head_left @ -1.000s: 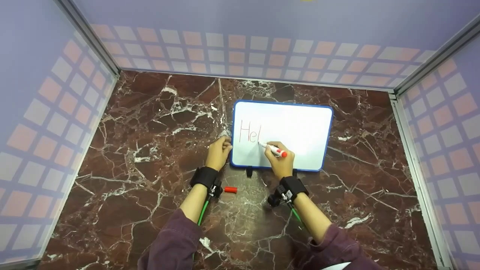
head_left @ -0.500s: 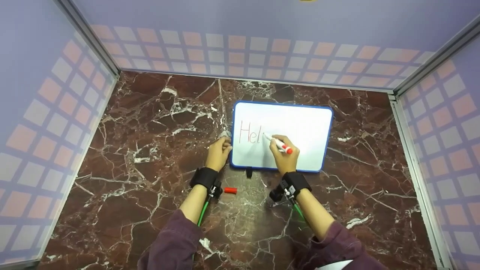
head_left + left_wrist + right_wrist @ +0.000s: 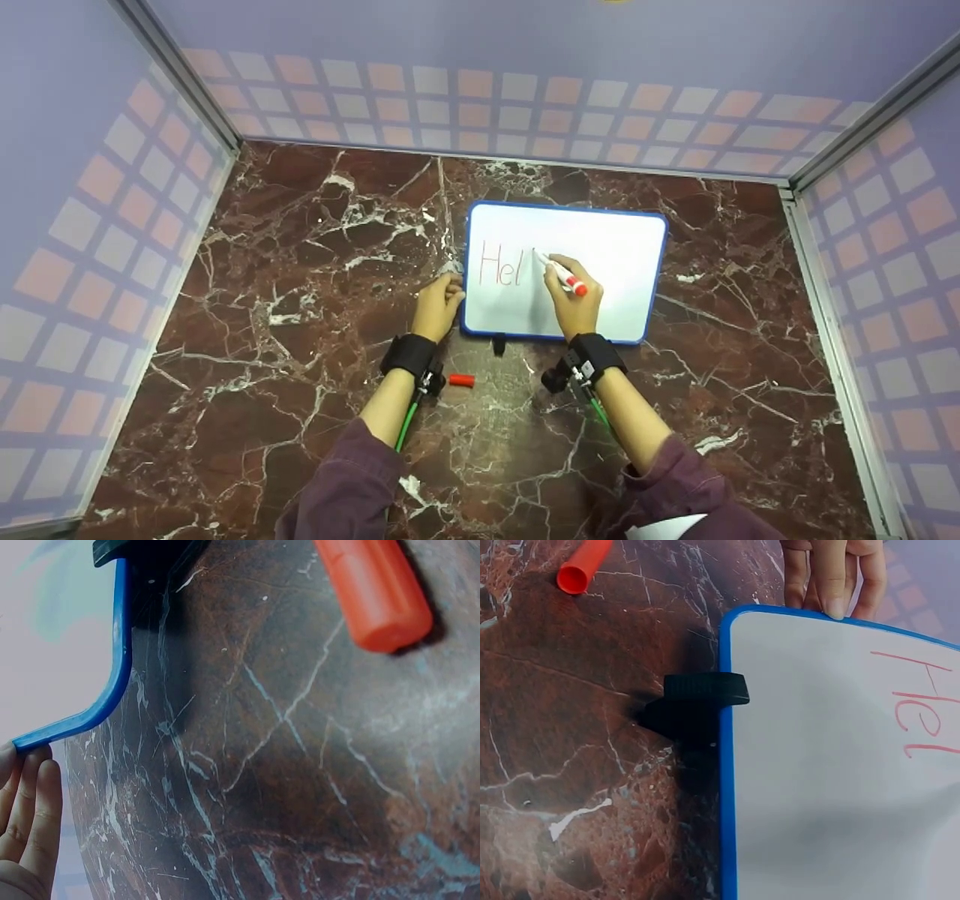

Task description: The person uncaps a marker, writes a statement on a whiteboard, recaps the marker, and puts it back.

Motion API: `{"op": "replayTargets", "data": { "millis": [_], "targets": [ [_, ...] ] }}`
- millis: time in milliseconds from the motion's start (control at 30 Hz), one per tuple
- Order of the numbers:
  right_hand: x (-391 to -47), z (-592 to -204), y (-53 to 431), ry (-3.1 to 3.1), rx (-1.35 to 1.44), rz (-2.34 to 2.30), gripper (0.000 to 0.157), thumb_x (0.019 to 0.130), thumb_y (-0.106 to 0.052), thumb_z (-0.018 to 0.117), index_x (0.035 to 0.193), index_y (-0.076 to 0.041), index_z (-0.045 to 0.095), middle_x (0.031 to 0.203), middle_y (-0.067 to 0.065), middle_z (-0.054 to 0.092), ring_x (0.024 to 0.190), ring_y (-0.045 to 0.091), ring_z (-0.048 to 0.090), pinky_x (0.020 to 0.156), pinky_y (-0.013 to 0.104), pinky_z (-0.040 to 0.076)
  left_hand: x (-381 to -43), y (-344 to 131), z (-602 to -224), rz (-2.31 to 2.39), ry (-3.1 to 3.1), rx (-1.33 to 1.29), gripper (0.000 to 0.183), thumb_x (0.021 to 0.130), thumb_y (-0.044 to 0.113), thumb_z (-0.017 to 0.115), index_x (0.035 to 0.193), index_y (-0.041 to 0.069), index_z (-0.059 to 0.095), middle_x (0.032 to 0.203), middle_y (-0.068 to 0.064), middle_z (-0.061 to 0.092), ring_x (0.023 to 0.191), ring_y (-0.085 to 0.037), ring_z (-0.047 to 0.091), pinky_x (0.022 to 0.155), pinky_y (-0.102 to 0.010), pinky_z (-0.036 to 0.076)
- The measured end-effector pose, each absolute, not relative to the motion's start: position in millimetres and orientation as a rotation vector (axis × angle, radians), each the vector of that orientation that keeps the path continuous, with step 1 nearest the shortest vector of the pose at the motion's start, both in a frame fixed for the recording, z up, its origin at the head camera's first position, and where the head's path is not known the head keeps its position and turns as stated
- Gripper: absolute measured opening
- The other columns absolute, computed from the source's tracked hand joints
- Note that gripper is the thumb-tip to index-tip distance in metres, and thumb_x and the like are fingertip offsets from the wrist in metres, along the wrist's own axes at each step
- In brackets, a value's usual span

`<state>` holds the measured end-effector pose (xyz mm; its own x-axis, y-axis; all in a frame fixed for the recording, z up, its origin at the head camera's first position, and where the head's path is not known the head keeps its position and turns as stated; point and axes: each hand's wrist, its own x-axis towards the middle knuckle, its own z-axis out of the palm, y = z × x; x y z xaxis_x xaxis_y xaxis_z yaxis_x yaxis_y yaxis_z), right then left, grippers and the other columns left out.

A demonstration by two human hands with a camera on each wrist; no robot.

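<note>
A white marker (image 3: 564,275) with a red end is pinched in my right hand (image 3: 579,304), its tip close over the whiteboard (image 3: 630,262) just right of the red letters "Hel" (image 3: 500,268). The marker and right hand are out of the right wrist view. My left hand (image 3: 437,306) holds the board's blue left rim; in the right wrist view its thumb (image 3: 830,585) lies on the rim and the other fingers reach down past the edge. The left wrist view shows those fingers (image 3: 34,810) right at the blue frame (image 3: 112,682).
A red marker cap (image 3: 461,380) lies on the brown marble tabletop (image 3: 315,450), below the board. One black clip (image 3: 705,688) sits on the board's near edge. Pale checkered walls (image 3: 495,105) enclose the table at the back and both sides.
The "l" stroke was at its foot a second ago; since then the right hand has moved the marker right and up, beside the top of that letter. The left hand stays at the rim.
</note>
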<state>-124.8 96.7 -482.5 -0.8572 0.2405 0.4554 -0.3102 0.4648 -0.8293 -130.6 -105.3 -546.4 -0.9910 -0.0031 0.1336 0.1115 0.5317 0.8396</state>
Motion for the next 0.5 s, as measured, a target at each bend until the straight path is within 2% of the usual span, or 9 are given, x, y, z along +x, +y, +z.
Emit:
{"op": "replayTargets", "data": {
  "millis": [167, 267, 500],
  "targets": [
    [-125, -480, 96, -2.197, 0.070, 1.415, 0.017, 0.080, 0.001, 0.063, 0.096, 0.006, 0.068, 0.079, 0.020, 0.071, 0.069, 0.029, 0.067, 0.059, 0.001, 0.043, -131, -105, -546, -1.463, -2.638, -0.089, 0.020, 0.083, 0.001, 0.060, 0.103, -0.005, 0.061, 0.092, -0.022, 0.069, 0.085, -0.031, 0.067, 0.079, -0.038, 0.056],
    [-131, -493, 99, -2.192, 0.082, 1.423, 0.017, 0.081, -0.002, 0.064, 0.097, 0.003, 0.069, 0.078, 0.019, 0.071, 0.069, 0.027, 0.068, 0.059, 0.000, 0.043, -130, -105, -546, -1.467, -2.638, -0.081, 0.021, 0.083, 0.001, 0.060, 0.103, -0.005, 0.061, 0.092, -0.022, 0.069, 0.086, -0.031, 0.067, 0.079, -0.038, 0.056],
    [-138, -511, 105, -2.205, 0.111, 1.401, 0.018, 0.083, -0.011, 0.064, 0.098, -0.005, 0.070, 0.077, 0.013, 0.072, 0.067, 0.017, 0.066, 0.057, 0.007, 0.045, -131, -105, -545, -1.468, -2.656, -0.082, 0.021, 0.085, 0.001, 0.060, 0.105, -0.004, 0.060, 0.094, -0.022, 0.068, 0.088, -0.031, 0.066, 0.080, -0.038, 0.056]
  ]
}}
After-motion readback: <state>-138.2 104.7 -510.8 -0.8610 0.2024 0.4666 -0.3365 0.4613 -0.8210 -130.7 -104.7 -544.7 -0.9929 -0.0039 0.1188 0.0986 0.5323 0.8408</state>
